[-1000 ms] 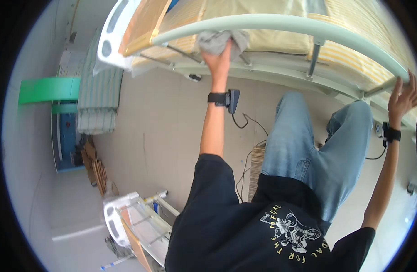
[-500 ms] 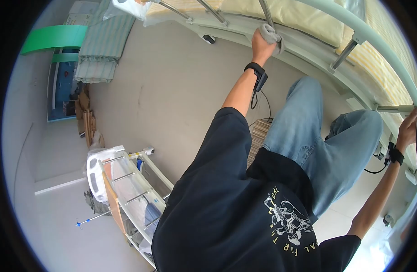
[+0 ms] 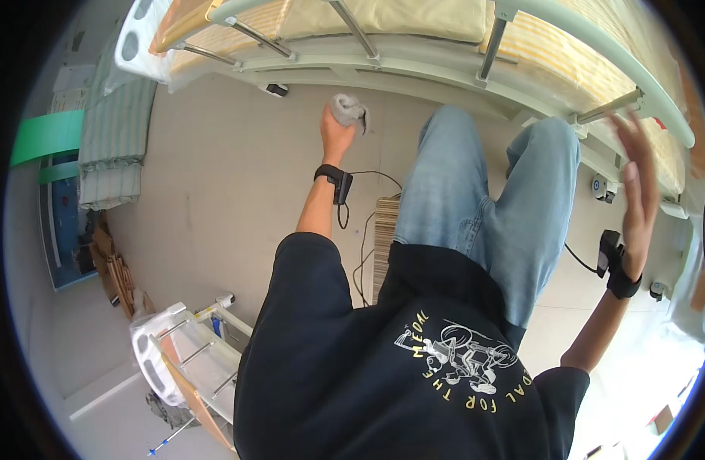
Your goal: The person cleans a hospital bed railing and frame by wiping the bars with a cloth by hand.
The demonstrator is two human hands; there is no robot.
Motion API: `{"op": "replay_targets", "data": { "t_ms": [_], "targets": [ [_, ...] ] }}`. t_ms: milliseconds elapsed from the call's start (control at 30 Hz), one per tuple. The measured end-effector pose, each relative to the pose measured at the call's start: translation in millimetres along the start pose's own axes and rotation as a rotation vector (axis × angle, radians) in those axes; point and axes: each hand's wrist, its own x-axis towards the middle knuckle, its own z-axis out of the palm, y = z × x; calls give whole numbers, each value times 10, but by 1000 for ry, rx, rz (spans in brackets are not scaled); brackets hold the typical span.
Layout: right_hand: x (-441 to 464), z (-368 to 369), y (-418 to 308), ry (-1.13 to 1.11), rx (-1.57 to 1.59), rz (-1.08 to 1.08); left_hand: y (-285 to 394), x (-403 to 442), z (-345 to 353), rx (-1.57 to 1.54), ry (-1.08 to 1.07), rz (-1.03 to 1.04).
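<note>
Cloth clenched in left hand, bunched end protruding past grip; right hand unclenched near rail.

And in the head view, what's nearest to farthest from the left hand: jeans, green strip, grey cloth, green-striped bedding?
1. Grey cloth: gripped in the left hand.
2. Jeans: to the hand's right.
3. Green-striped bedding: well to the left.
4. Green strip: farther left, past the bedding.
</note>
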Motion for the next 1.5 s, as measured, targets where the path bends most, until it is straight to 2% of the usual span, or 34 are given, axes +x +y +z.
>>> {"op": "replay_targets", "data": {
  "t_ms": [33, 67, 167, 200, 267, 300, 367, 433, 500, 533, 567, 600, 633, 700, 767, 800, 867, 933, 967, 1000, 1033, 1100, 1133, 1167, 1200, 1267, 1300, 1333, 1400, 1433, 1500],
  "targets": [
    [-65, 93, -119, -194, 133, -40, -21, -71, -94, 116, 8, -54],
    [-81, 163, -302, -349, 109, -93, -195, -166, -137, 115, 42, -94],
    [-116, 480, -487, -647, 147, -305, -581, -545, -202, 114, 51, -214],
    [-139, 558, -555, -703, 119, -378, -738, -713, -242, 332, -45, -193],
    [-190, 751, -715, -785, 345, -475, -868, -1058, -380, 652, -317, -97],
    [-293, 897, -776, -693, 454, -566, -864, -1220, -446, 754, -484, -28],
    [-385, 1023, -1007, -755, 727, -641, -833, -1493, -500, 835, -689, -23],
    [-434, 1059, -1153, -747, 790, -691, -896, -1740, -517, 882, -728, -108],
    [-471, 1077, -1134, -680, 775, -707, -1293, -1913, -534, 857, -771, -202],
    [-498, 1086, -1126, -639, 766, -724, -1292, -1928, -613, 863, -807, -161],
    [-557, 1056, -1091, -545, 727, -662, -1270, -1818, -544, 717, -798, -55],
    [-562, 1077, -1118, -613, 829, -680, -1232, -1836, -541, 560, -760, -3],
    [-588, 1115, -1146, -676, 935, -694, -1226, -1837, -570, 548, -824, 30],
    [-732, 1205, -1264, -492, 979, -604, -1160, -1751, -509, 492, -730, -42],
    [-790, 1223, -1272, -518, 1156, -739, -1011, -1684, -341, 329, -734, -89],
    [-787, 1235, -1196, -474, 1151, -685, -877, -1666, -287, 227, -748, -125],
    [-744, 1190, -959, -811, 849, -601, -479, -1671, -213, 110, -775, -158],
    [-683, 1033, -441, -672, 846, -407, -314, -1626, -213, 85, -770, -154],
    [-665, 853, -120, -666, 738, -209, -402, -1603, -266, 100, -765, -149],
    [-751, 637, 205, -445, 617, -89, -845, -1523, -296, 168, -710, -147],
    [-809, 471, 656, -257, 505, -121, -847, -1488, -317, 168, -704, -148],
    [-1076, -95, 1453, -125, 411, 297, -816, -1472, -373, 322, -713, -95],
    [-1275, -364, 1732, -81, 199, 377, -829, -1461, -416, 322, -709, -97],
    [-1530, -580, 2023, -138, -98, 457, -855, -1447, -446, 343, -728, -112],
    [-1754, -744, 2139, -206, -296, 716, -864, -1435, -477, 365, -751, -124],
    [-2164, -895, 2381, -490, -438, 1050, -777, -1407, -514, 456, -771, -86],
    [-2270, -830, 2345, -578, -419, 1108, -766, -1408, -552, 553, -793, -53],
    [-2372, -783, 2308, -714, -219, 1395, -758, -1407, -574, 596, -818, -89],
    [-2614, -530, 2413, -828, 188, 1591, -713, -1405, -619, 569, -819, -129],
    [-2706, -393, 2502, -903, 335, 1577, -689, -1421, -686, 557, -818, -173],
    [-2745, -72, 2578, -920, 388, 1416, -868, -1476, -792, 531, -771, -175]
  ]
}}
